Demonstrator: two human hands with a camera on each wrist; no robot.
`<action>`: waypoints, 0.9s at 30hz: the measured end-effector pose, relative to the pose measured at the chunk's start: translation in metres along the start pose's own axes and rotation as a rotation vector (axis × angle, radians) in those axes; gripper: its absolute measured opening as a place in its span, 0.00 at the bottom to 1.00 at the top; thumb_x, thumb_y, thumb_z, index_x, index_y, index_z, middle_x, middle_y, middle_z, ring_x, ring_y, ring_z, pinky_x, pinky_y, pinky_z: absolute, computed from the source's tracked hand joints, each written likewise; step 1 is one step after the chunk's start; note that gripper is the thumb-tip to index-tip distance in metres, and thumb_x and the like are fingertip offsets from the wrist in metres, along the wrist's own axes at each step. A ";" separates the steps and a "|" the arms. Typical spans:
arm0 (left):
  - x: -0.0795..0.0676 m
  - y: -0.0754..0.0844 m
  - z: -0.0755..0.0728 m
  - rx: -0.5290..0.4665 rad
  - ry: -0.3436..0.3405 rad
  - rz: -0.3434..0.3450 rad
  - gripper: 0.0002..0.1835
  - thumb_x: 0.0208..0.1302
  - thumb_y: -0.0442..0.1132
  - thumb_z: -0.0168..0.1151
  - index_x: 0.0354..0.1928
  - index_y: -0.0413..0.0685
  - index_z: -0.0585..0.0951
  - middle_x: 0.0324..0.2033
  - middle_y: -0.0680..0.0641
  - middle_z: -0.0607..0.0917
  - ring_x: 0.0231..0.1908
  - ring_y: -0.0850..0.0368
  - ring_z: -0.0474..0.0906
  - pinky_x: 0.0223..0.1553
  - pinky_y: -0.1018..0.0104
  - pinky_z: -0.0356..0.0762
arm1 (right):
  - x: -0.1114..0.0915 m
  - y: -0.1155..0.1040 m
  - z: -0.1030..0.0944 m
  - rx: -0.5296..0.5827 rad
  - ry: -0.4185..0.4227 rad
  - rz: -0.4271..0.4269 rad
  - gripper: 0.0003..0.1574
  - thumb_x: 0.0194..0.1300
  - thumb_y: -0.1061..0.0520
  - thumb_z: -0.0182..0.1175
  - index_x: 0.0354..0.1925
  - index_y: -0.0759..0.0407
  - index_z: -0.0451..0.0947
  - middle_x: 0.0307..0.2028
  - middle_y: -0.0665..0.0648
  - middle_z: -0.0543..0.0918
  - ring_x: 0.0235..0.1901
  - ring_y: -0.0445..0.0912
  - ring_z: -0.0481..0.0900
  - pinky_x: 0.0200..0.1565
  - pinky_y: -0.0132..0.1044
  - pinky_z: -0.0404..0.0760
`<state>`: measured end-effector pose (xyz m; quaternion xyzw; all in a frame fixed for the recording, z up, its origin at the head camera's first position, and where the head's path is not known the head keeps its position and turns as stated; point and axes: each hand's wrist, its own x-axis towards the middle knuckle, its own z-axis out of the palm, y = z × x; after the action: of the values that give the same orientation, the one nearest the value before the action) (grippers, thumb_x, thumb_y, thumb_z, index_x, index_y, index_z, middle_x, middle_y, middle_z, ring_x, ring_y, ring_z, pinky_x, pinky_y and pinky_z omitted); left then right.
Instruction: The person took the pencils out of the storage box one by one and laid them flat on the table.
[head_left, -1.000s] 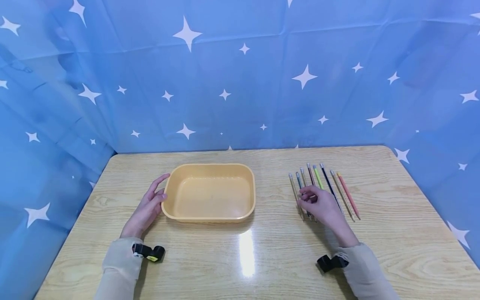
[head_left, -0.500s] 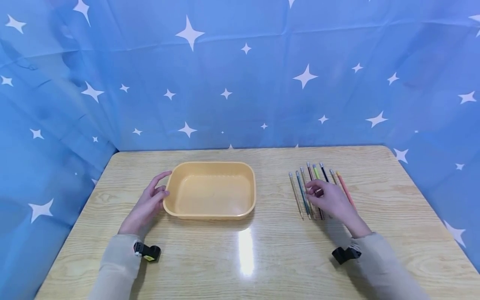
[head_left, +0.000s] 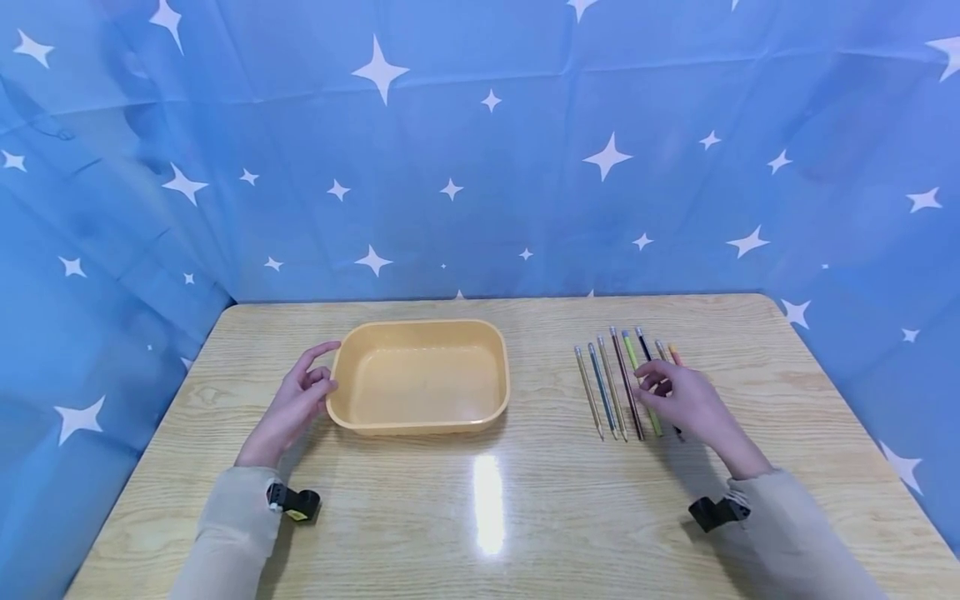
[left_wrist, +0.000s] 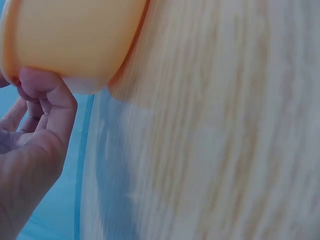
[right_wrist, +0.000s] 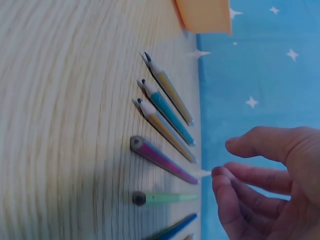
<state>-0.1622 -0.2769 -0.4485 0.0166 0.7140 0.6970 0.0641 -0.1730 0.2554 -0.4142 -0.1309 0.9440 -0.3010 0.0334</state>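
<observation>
My left hand (head_left: 288, 408) rests against the left side of a peach plastic tray (head_left: 420, 385). In the left wrist view the thumb (left_wrist: 45, 82) touches the tray's outer wall, with bent fingers behind it. My right hand (head_left: 686, 408) hovers over the right part of a row of pencils, thumb and fingers a little apart and nothing between them. A lime green pencil (head_left: 631, 350) lies just left of its fingertips, beside a maroon pencil (head_left: 626, 379). Under the hand lie a dark pencil (head_left: 642, 340) and a red pencil (head_left: 675, 353), both partly hidden.
Further left in the row lie a blue pencil (head_left: 601, 383) and tan pencils, one of them the leftmost pencil (head_left: 588, 392). Everything stands on a wood-grain table (head_left: 405, 508). A blue star-patterned cloth (head_left: 510, 208) hangs behind and at the sides.
My right hand has moved rightward along the row of pencils, uncovering the blue, tan, maroon and most of the green ones. My left hand stays at the tray.
</observation>
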 end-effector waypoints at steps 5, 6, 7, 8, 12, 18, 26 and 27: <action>0.001 -0.002 -0.001 -0.026 -0.010 0.012 0.31 0.67 0.26 0.49 0.71 0.47 0.59 0.30 0.50 0.68 0.30 0.61 0.70 0.29 0.71 0.78 | -0.003 0.002 -0.005 0.005 0.006 0.014 0.18 0.64 0.60 0.63 0.48 0.71 0.77 0.33 0.57 0.82 0.32 0.50 0.80 0.30 0.40 0.77; 0.001 -0.002 -0.001 -0.034 -0.011 0.012 0.31 0.67 0.26 0.48 0.71 0.48 0.59 0.30 0.50 0.68 0.29 0.61 0.70 0.29 0.71 0.78 | -0.003 0.001 -0.005 0.006 0.006 0.018 0.18 0.64 0.60 0.63 0.49 0.71 0.77 0.33 0.57 0.82 0.32 0.50 0.80 0.30 0.40 0.77; 0.001 -0.002 -0.002 -0.041 -0.010 0.014 0.31 0.67 0.26 0.48 0.71 0.48 0.59 0.30 0.51 0.68 0.29 0.61 0.70 0.28 0.71 0.78 | -0.003 0.001 -0.005 0.007 0.007 0.022 0.18 0.64 0.60 0.63 0.49 0.71 0.76 0.33 0.57 0.82 0.32 0.50 0.80 0.30 0.40 0.77; 0.001 -0.003 -0.002 -0.048 -0.009 0.014 0.31 0.67 0.25 0.48 0.71 0.49 0.59 0.29 0.51 0.68 0.29 0.62 0.70 0.28 0.72 0.78 | -0.003 0.001 -0.005 0.005 0.010 0.022 0.18 0.64 0.60 0.63 0.49 0.71 0.77 0.33 0.57 0.82 0.32 0.50 0.80 0.30 0.40 0.77; 0.002 -0.005 -0.001 -0.064 0.001 0.017 0.31 0.66 0.25 0.47 0.70 0.49 0.60 0.28 0.52 0.68 0.27 0.63 0.69 0.26 0.73 0.76 | -0.005 -0.001 -0.001 0.007 0.024 0.000 0.16 0.62 0.63 0.63 0.46 0.71 0.77 0.32 0.56 0.82 0.31 0.49 0.80 0.29 0.38 0.77; 0.004 -0.006 0.003 -0.083 -0.007 0.025 0.31 0.66 0.24 0.48 0.70 0.48 0.59 0.28 0.52 0.69 0.25 0.63 0.70 0.27 0.72 0.77 | -0.011 0.002 0.011 0.039 0.015 -0.027 0.12 0.61 0.64 0.64 0.44 0.69 0.78 0.30 0.52 0.82 0.29 0.46 0.80 0.28 0.35 0.77; 0.005 -0.005 0.001 -0.038 -0.014 -0.003 0.31 0.69 0.27 0.49 0.72 0.48 0.57 0.30 0.51 0.69 0.28 0.61 0.71 0.30 0.69 0.79 | -0.021 0.006 0.007 0.026 0.030 -0.010 0.12 0.61 0.64 0.63 0.44 0.68 0.79 0.30 0.53 0.82 0.30 0.47 0.80 0.27 0.33 0.77; 0.004 -0.004 0.000 -0.031 -0.020 -0.009 0.31 0.69 0.28 0.48 0.72 0.49 0.57 0.31 0.50 0.70 0.31 0.60 0.73 0.32 0.67 0.80 | -0.022 0.007 0.005 0.022 0.031 -0.006 0.13 0.61 0.64 0.63 0.44 0.69 0.78 0.31 0.53 0.82 0.30 0.47 0.80 0.26 0.33 0.77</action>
<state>-0.1659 -0.2764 -0.4531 0.0196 0.7023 0.7077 0.0745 -0.1529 0.2636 -0.4230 -0.1287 0.9407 -0.3134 0.0193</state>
